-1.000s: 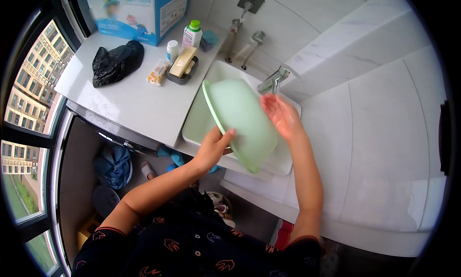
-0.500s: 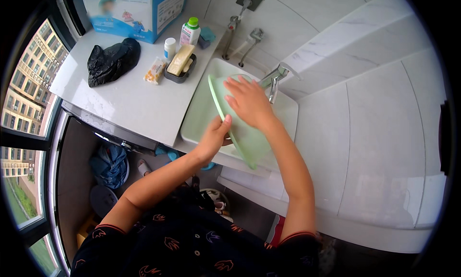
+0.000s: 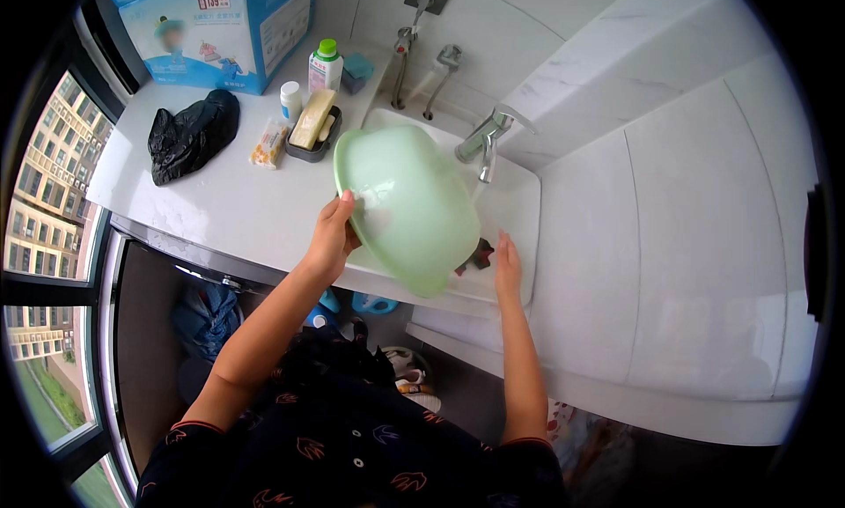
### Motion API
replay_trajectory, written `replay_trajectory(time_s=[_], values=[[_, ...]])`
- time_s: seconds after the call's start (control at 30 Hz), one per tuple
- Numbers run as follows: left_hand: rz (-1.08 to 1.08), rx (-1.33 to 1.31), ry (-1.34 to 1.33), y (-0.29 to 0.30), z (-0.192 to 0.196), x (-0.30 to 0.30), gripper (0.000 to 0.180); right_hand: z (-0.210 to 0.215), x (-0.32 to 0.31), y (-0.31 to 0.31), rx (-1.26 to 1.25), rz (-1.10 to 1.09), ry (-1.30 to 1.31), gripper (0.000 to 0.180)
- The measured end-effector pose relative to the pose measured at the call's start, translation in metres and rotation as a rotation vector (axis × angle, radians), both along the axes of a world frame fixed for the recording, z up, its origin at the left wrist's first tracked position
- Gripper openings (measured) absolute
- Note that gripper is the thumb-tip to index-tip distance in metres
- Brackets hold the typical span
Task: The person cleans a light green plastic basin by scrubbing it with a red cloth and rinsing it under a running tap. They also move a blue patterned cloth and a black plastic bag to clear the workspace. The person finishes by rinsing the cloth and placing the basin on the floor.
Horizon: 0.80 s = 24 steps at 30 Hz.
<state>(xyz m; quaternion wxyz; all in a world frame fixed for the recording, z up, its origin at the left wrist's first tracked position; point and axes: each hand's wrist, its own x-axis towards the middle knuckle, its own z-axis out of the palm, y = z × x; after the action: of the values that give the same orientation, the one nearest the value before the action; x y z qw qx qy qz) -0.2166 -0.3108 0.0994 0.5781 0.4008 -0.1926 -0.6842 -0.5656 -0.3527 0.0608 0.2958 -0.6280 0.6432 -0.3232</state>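
Note:
My left hand (image 3: 334, 233) grips the rim of a pale green plastic basin (image 3: 409, 204), thumb on the outside. The basin is tilted on its side over the white sink (image 3: 519, 204), its wet underside facing up and right. Apart from it, my right hand (image 3: 507, 266) hovers over the sink's right part, fingers stretched out and holding nothing. Between basin and hand a small dark red and black thing (image 3: 480, 254) lies in the sink; its kind I cannot make out. The chrome faucet (image 3: 484, 145) stands just behind the basin.
On the counter (image 3: 238, 204) to the left are a black plastic bag (image 3: 195, 136), a soap bar (image 3: 313, 121) on a dark dish, a small packet (image 3: 268, 144), a white bottle (image 3: 290, 100), a green-capped bottle (image 3: 325, 68) and a large blue box (image 3: 211, 33).
The basin has swung left and turned so its underside shows more. My right hand has left the basin and moved down to the right. The dark thing in the sink has come into sight.

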Motion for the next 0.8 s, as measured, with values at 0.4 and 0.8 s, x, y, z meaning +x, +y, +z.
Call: replay_trajectory(time_s=[0.4,0.8], values=[[0.002,0.006,0.047,0.044,0.006,0.002,0.050,0.129,0.066,-0.138,-0.526,0.126,0.469,0.051],[-0.022,0.003,0.116,0.054,0.006,0.010,0.046,0.030,0.033,-0.019,0.199,-0.245,-0.187,0.063]])
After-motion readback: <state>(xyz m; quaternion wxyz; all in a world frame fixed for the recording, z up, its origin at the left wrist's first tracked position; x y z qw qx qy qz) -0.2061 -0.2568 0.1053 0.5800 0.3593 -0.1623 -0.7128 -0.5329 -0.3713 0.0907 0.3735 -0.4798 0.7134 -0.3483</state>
